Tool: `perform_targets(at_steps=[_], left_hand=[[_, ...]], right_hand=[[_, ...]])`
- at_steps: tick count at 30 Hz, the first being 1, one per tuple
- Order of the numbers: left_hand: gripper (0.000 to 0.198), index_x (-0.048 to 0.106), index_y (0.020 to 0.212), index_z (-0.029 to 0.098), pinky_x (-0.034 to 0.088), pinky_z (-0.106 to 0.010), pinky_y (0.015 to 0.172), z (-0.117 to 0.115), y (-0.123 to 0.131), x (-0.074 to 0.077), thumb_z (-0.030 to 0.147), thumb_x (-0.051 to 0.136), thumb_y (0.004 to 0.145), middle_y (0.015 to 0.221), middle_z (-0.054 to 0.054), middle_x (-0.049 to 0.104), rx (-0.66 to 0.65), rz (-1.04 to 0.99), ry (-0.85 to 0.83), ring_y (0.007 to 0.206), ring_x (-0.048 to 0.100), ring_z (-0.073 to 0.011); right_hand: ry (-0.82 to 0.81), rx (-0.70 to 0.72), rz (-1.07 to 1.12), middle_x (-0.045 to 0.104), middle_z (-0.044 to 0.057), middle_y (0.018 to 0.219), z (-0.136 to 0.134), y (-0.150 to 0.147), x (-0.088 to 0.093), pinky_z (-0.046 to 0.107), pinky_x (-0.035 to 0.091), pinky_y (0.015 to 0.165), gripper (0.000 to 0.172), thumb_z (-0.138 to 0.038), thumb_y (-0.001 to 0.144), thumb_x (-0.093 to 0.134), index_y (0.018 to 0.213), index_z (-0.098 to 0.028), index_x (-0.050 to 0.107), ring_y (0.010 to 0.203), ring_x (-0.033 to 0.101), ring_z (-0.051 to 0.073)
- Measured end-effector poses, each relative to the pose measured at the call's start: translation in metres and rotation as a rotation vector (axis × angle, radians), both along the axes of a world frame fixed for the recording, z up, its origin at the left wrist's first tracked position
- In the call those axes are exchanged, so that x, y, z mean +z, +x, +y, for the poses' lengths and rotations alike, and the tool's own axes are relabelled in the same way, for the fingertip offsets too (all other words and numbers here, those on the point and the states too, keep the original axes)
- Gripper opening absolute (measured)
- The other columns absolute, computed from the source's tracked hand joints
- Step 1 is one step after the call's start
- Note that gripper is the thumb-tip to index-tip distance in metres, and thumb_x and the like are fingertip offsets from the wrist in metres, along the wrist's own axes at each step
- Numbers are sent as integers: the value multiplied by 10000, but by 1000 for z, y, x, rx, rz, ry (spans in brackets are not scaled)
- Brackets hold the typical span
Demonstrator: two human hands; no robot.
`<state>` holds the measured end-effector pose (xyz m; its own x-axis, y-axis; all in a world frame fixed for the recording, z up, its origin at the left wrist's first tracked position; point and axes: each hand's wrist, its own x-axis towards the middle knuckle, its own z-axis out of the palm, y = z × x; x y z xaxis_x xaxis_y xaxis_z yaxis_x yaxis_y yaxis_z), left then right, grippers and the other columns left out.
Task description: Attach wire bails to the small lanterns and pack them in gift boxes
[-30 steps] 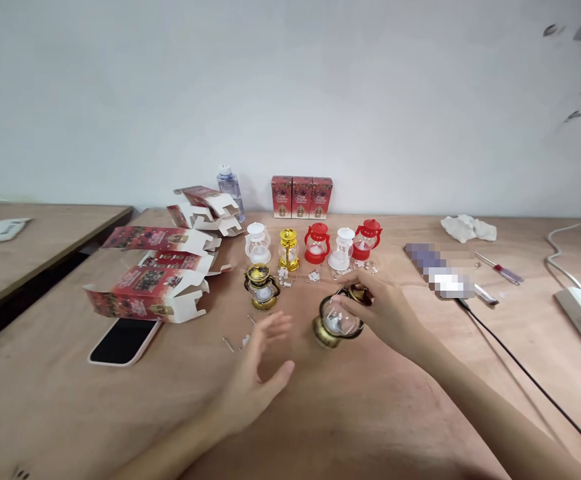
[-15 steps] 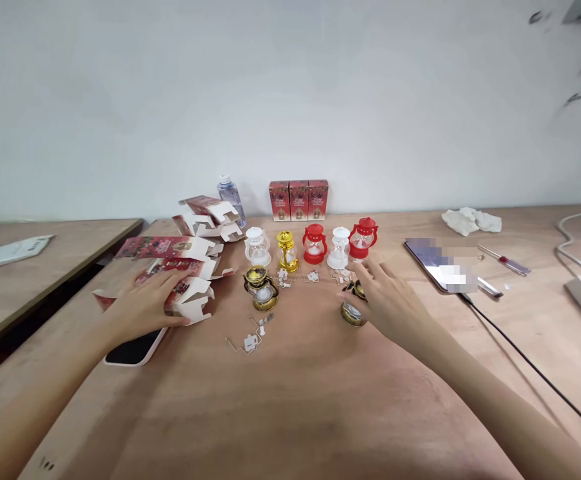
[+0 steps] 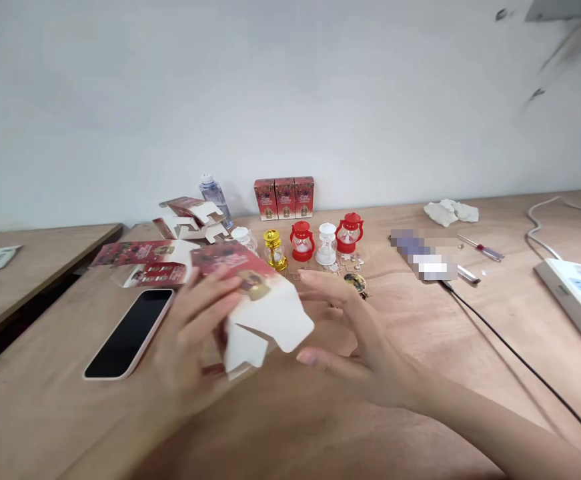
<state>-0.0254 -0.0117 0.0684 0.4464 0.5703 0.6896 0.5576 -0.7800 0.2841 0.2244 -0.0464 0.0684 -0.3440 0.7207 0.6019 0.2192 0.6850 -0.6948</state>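
Note:
In front of me, my left hand (image 3: 190, 327) grips a red printed cardboard box (image 3: 267, 303) whose white end flaps stand open toward the right. My right hand (image 3: 355, 333) is beside those flaps, thumb and fingers spread, with nothing in it. Just behind the right hand, the top of a bronze lantern (image 3: 355, 283) shows. A row of small lanterns stands beyond: a white one (image 3: 241, 237) partly covered by the box, a gold one (image 3: 273, 250), a red one (image 3: 301, 241), another white one (image 3: 327, 245) and another red one (image 3: 350, 233).
More opened boxes (image 3: 145, 253) lie at left, near a phone (image 3: 130, 333) and a water bottle (image 3: 216, 200). Three closed red boxes (image 3: 285, 199) stand by the wall. To the right are a cabled phone (image 3: 415, 253), a screwdriver (image 3: 487, 252), crumpled white material (image 3: 450, 212) and a power strip (image 3: 577, 293).
My left hand has lifted a box from the pile and brought it to the middle, uncovering the phone. My right hand has left the bronze lantern and moved toward the box. The view shifted right.

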Motion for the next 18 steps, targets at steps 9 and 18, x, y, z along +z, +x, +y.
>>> perform_targets(at_steps=[9,18], left_hand=[[630,410,1304,248,303,-607,1126,28,77,-23,124,693,756,1278,-131,593,-225,-140,150,1324,470,-296],[284,571,993,311,321,-574,1077,46,89,-2,212,702,761,1204,-56,559,-239,129,366,1124,577,-254]], right_hand=[[-250,-196,152,571,60,1217,10,5,1,300,521,779,321,-86,801,554,1080,-246,553,994,595,174],[-362,-262,264,678,5,939,23,23,5,216,441,518,167,-126,812,564,925,-240,612,657,582,113]])
